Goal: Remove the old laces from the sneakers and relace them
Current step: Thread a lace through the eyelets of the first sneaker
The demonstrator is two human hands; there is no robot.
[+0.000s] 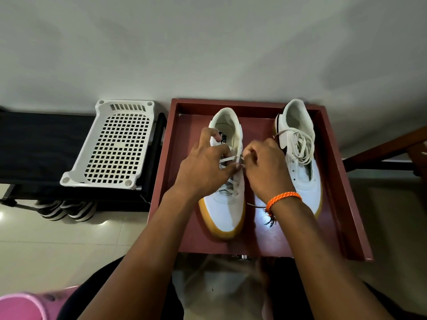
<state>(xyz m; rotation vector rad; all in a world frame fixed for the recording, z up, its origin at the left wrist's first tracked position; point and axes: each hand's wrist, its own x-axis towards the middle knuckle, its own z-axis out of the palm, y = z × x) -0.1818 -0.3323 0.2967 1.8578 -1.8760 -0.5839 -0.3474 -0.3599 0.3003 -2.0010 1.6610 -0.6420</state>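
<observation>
White perforated plastic basket [115, 144] at nine o'clock, tilted on a dark low shelf [41, 144]. Striped footwear [67, 210] tucked beneath that shelf at eight o'clock. Pink plastic object [20, 306] at seven o'clock. Brown wooden frame [388, 146] at three o'clock. Pale glossy floor tiles [57, 250] below.

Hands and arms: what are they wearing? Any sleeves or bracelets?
No sleeves show; both forearms are bare. The left hand wears nothing that I can see. By the right hand, on the wrist, is an orange braided bracelet with loose frayed ends hanging down. No rings or watch show.
</observation>
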